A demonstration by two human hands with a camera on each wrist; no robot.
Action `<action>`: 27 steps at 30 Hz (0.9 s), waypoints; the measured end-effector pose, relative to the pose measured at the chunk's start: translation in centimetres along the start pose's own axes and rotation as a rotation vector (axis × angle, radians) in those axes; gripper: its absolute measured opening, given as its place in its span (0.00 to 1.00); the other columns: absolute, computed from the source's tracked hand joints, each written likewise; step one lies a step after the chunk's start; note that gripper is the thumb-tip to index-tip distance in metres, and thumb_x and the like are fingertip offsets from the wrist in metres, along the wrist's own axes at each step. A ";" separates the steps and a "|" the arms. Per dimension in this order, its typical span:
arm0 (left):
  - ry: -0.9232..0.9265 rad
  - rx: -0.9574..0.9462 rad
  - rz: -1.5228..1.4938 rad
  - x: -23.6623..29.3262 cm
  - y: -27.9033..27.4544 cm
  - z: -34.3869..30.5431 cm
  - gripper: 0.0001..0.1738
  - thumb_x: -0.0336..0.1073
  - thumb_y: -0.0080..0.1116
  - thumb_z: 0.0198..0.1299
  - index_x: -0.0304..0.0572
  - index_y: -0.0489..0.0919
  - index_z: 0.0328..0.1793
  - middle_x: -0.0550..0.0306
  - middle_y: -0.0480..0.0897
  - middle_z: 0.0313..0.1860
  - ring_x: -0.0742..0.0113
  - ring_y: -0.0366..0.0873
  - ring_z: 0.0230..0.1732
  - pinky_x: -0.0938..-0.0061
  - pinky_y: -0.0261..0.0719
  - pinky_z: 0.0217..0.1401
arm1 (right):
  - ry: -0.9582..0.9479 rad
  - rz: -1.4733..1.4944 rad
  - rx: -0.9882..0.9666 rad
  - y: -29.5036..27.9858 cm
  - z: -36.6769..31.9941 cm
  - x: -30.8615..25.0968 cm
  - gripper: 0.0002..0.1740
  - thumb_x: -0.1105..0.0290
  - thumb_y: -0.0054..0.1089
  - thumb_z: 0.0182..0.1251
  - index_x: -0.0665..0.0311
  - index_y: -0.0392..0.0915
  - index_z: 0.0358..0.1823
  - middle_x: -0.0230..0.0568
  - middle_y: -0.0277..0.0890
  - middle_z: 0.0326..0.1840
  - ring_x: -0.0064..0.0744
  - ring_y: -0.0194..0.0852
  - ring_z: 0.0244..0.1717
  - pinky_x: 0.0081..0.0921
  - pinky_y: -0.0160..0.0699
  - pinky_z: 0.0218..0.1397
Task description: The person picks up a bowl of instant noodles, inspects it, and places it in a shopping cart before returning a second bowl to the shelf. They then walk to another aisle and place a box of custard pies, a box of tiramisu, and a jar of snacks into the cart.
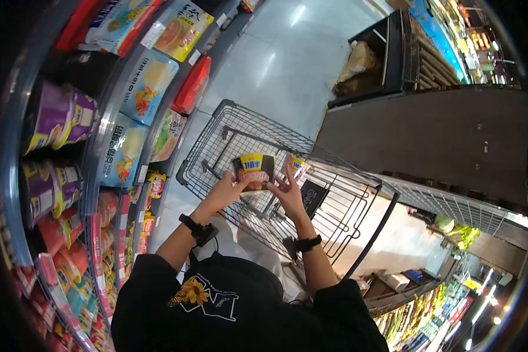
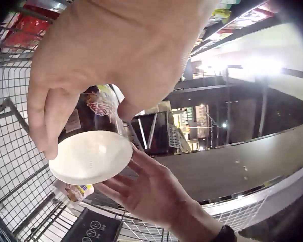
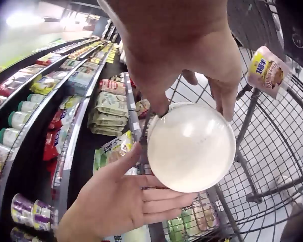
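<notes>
Both hands hold a dark instant noodle cup [image 1: 254,169] with a yellow label over the shopping cart [image 1: 222,105]. My left hand [image 1: 224,191] grips its left side, thumb and fingers on opposite sides in the left wrist view. From the right, my right hand [image 1: 290,196] holds the cup near its edge, thumb and fingers spread around it in the right wrist view. The cup's white round end [image 3: 192,148] faces both wrist cameras. A second, pink noodle cup [image 3: 268,72] with a yellow label is in the cart, just beyond the right hand.
Shelves on the left carry purple tubs [image 1: 61,115], blue packets [image 1: 149,85] and red packets. A dark counter [image 1: 428,144] stands beyond the cart on the right. The cart's handle [image 1: 372,234] slants near the right arm. Grey floor [image 1: 276,53] stretches ahead.
</notes>
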State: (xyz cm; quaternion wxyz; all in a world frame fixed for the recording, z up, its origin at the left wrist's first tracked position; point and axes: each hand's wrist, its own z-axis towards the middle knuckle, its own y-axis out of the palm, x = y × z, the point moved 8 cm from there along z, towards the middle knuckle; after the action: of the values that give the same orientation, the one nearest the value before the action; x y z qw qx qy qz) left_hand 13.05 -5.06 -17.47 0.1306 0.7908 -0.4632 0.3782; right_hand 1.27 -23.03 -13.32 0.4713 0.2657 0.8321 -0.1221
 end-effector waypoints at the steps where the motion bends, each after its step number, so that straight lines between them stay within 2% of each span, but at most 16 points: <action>1: 0.008 0.019 0.046 0.7 -0.5 -1.4 0.54 0.74 0.55 0.60 0.15 0.68 0.57 0.25 0.82 0.40 0.40 0.85 0.43 0.57 0.81 0.44 | 0.013 0.066 -0.052 1.2 -1.6 -2.1 0.58 0.82 0.69 0.64 0.64 0.32 0.84 0.65 0.55 0.78 0.48 0.59 0.77 0.33 0.82 0.63; 3: -0.017 0.013 0.204 2.0 -1.0 -4.2 0.62 0.81 0.51 0.57 0.12 0.64 0.61 0.14 0.79 0.50 0.26 0.80 0.56 0.50 0.78 0.58 | 0.013 0.081 -0.115 2.0 -3.8 -3.0 0.58 0.81 0.68 0.65 0.62 0.31 0.84 0.67 0.59 0.75 0.47 0.57 0.77 0.35 0.79 0.65; 5: -0.014 0.032 0.180 3.0 -0.8 -6.9 0.62 0.79 0.52 0.58 0.12 0.63 0.62 0.15 0.79 0.49 0.27 0.81 0.55 0.51 0.79 0.57 | -0.035 0.050 -0.146 2.1 -5.6 -3.7 0.59 0.82 0.68 0.65 0.61 0.30 0.84 0.68 0.59 0.75 0.46 0.57 0.77 0.34 0.77 0.67; 6: -0.005 0.047 0.170 2.9 -0.3 -7.9 0.61 0.79 0.52 0.58 0.12 0.63 0.63 0.16 0.80 0.50 0.28 0.81 0.55 0.52 0.79 0.57 | -0.089 0.116 -0.190 1.9 -6.2 -3.5 0.59 0.83 0.69 0.64 0.62 0.30 0.84 0.69 0.56 0.77 0.46 0.57 0.78 0.33 0.77 0.67; 8: 0.013 0.076 0.152 2.9 0.6 -9.9 0.61 0.77 0.54 0.59 0.11 0.62 0.65 0.17 0.80 0.50 0.29 0.81 0.54 0.53 0.80 0.56 | -0.031 0.126 -0.196 1.7 -7.7 -2.9 0.58 0.83 0.69 0.63 0.65 0.33 0.84 0.71 0.52 0.79 0.45 0.58 0.77 0.32 0.75 0.68; 10: 0.107 0.120 0.115 3.1 1.6 -11.5 0.60 0.76 0.55 0.59 0.11 0.63 0.64 0.18 0.80 0.50 0.30 0.82 0.54 0.54 0.80 0.56 | -0.094 0.149 -0.222 1.2 -9.0 -2.1 0.57 0.82 0.70 0.63 0.68 0.36 0.83 0.71 0.50 0.80 0.45 0.58 0.77 0.32 0.75 0.69; 11: 0.106 0.122 0.088 2.9 2.3 -12.5 0.57 0.73 0.58 0.59 0.14 0.65 0.64 0.22 0.81 0.50 0.33 0.82 0.54 0.56 0.80 0.55 | -0.129 0.162 -0.235 0.9 -9.7 -1.8 0.56 0.82 0.70 0.63 0.69 0.37 0.83 0.71 0.49 0.80 0.45 0.59 0.77 0.33 0.75 0.69; 14: 0.277 0.112 -0.049 1.9 5.3 -14.1 0.48 0.68 0.60 0.61 0.24 0.71 0.63 0.32 0.84 0.52 0.39 0.84 0.54 0.59 0.81 0.54 | -0.229 0.132 -0.281 -0.1 -12.2 -1.7 0.55 0.81 0.71 0.63 0.71 0.39 0.82 0.69 0.49 0.80 0.46 0.58 0.77 0.34 0.74 0.70; 15: 0.335 0.105 -0.090 1.3 6.3 -14.6 0.44 0.67 0.60 0.62 0.27 0.73 0.63 0.35 0.84 0.52 0.41 0.84 0.54 0.60 0.81 0.54 | -0.228 0.118 -0.261 -0.3 -13.6 -2.2 0.52 0.79 0.71 0.63 0.74 0.43 0.81 0.65 0.52 0.80 0.46 0.60 0.77 0.34 0.75 0.70; 17: 0.397 0.105 -0.122 0.7 7.8 -16.3 0.47 0.68 0.60 0.60 0.25 0.73 0.63 0.34 0.84 0.52 0.41 0.84 0.54 0.60 0.81 0.54 | -0.253 -0.014 -0.265 -1.2 -15.0 -1.5 0.50 0.78 0.72 0.63 0.76 0.47 0.80 0.64 0.55 0.79 0.45 0.62 0.76 0.33 0.76 0.70; 19: 0.339 0.165 -0.061 -0.1 8.6 -18.5 0.49 0.70 0.60 0.58 0.24 0.72 0.62 0.33 0.84 0.52 0.41 0.84 0.54 0.60 0.81 0.54 | -0.253 -0.079 -0.259 -1.1 -17.5 -2.3 0.46 0.77 0.72 0.63 0.79 0.53 0.77 0.61 0.60 0.78 0.45 0.66 0.73 0.33 0.77 0.69; 22: 0.253 0.281 0.009 -1.8 9.2 -21.5 0.53 0.73 0.60 0.56 0.21 0.72 0.62 0.32 0.84 0.51 0.40 0.84 0.54 0.60 0.81 0.54 | -0.250 -0.026 -0.350 -0.7 -19.3 -0.1 0.45 0.83 0.69 0.63 0.77 0.52 0.78 0.63 0.57 0.78 0.44 0.61 0.76 0.34 0.69 0.74; 27: 0.121 0.470 0.048 -5.7 9.3 -26.2 0.59 0.78 0.61 0.51 0.17 0.71 0.61 0.30 0.84 0.50 0.39 0.84 0.54 0.60 0.82 0.55 | -0.253 -0.028 -0.550 1.9 -21.8 0.9 0.40 0.83 0.66 0.65 0.83 0.54 0.75 0.62 0.59 0.77 0.46 0.65 0.73 0.37 0.71 0.73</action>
State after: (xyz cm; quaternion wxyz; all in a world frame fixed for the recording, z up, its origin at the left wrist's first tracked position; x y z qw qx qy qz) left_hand -8.78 8.18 -5.08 -0.0384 0.7642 -0.3722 0.5253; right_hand -13.73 -11.27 -2.54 0.6238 0.0994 0.7721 0.0694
